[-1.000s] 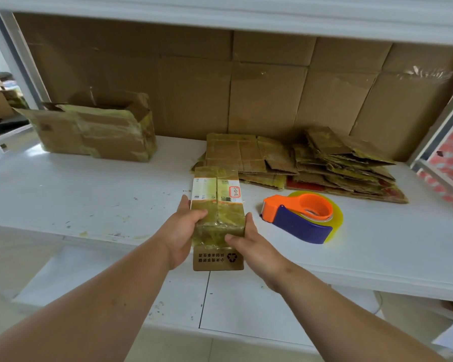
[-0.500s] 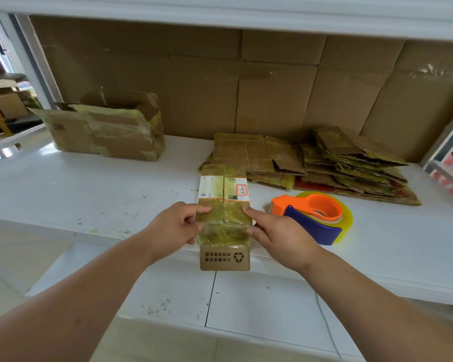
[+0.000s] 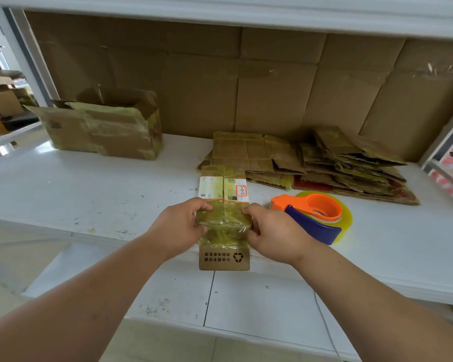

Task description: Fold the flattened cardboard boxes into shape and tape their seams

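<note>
While both hands hold it at the front edge of the white shelf [image 3: 63, 189], the small cardboard box [image 3: 224, 218] lies flat, its printed near flap overhanging the edge. The left hand [image 3: 178, 228] grips its left side, thumb curled on top; the right hand [image 3: 275, 235] pinches its right side. Just right of the box sits an orange-and-blue tape dispenser [image 3: 313, 218]. Behind lie stacked flattened boxes [image 3: 311, 160], and a taped open carton [image 3: 107, 126] stands far left.

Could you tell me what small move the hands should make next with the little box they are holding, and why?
Probably press inward: both hands, left hand and right hand, grip the flat box by its side edges, so squeezing should open it.
</note>
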